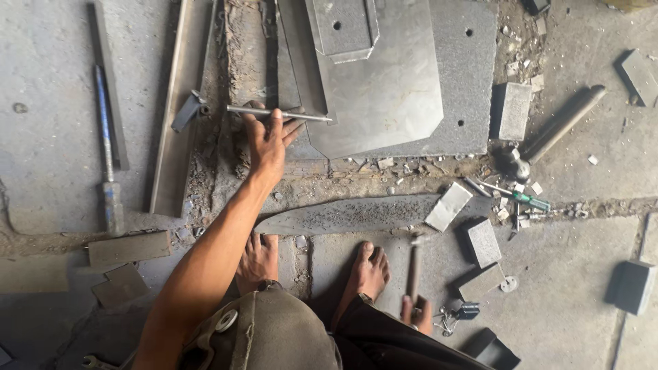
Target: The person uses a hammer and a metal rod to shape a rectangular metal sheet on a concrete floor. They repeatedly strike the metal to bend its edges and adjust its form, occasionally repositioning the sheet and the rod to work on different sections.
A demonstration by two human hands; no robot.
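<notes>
From the head camera I saw the left hand (266,140) stretched out ahead of me over the concrete floor (48,157), fingers (275,123) curled around a thin metal rod (277,114) and gripping it near its middle. The rod lay close to level with the floor, its long axis running left to right across the view; its left end pointed at a small grey metal bracket (188,111) resting against a long steel bar (177,109), and its right end reached over the edge of a large cut steel plate (384,89). The rod sat just above that plate's lower left corner, well ahead of my bare feet (369,270).

The right hand (417,313) was low in the view, close to my body, closed around the handle of a hammer (414,270) whose shaft stood nearly upright in the picture, head pointing away from me. Between the two hands lay a long dark blade-shaped plate (343,214), its long axis also left to right. Small steel blocks (484,242) and a green-handled screwdriver (522,197) lay scattered to the right
</notes>
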